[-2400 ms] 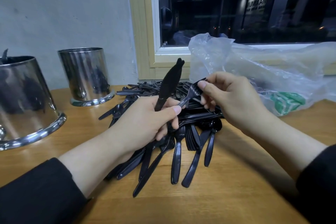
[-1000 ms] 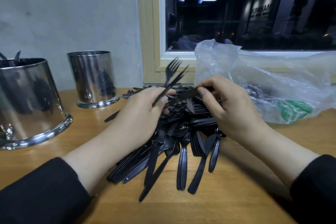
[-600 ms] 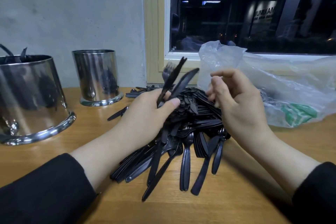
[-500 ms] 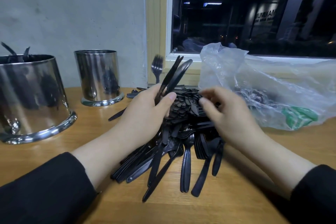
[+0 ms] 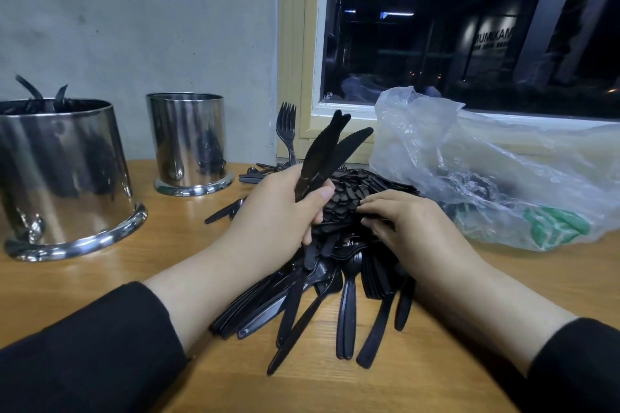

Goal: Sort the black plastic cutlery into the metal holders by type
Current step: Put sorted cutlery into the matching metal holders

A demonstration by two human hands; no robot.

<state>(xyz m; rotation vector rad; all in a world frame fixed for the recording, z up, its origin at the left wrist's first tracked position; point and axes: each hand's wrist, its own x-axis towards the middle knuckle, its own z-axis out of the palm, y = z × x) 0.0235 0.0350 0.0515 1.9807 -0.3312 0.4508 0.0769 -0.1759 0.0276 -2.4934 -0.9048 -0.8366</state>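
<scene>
A heap of black plastic cutlery (image 5: pixel 349 265) lies on the wooden table in front of me. My left hand (image 5: pixel 278 214) is shut on a bunch of black knives (image 5: pixel 330 151), blades up, with a black fork (image 5: pixel 288 131) standing up behind them. My right hand (image 5: pixel 409 228) rests flat on top of the heap, fingertips pressed among the pieces; whether it grips one is hidden. A large metal holder (image 5: pixel 63 174) with a few black pieces sticking out stands at the left. A smaller metal holder (image 5: pixel 188 141) stands behind it, near the wall.
A crumpled clear plastic bag (image 5: pixel 496 174) with green print lies at the right, against the window sill. A grey wall and a dark window close the far side. Loose cutlery (image 5: pixel 223 211) lies between the small holder and the heap.
My right hand passed a knife to my left hand, then dropped back onto the heap. The bunch in my left hand has grown and stands more upright.
</scene>
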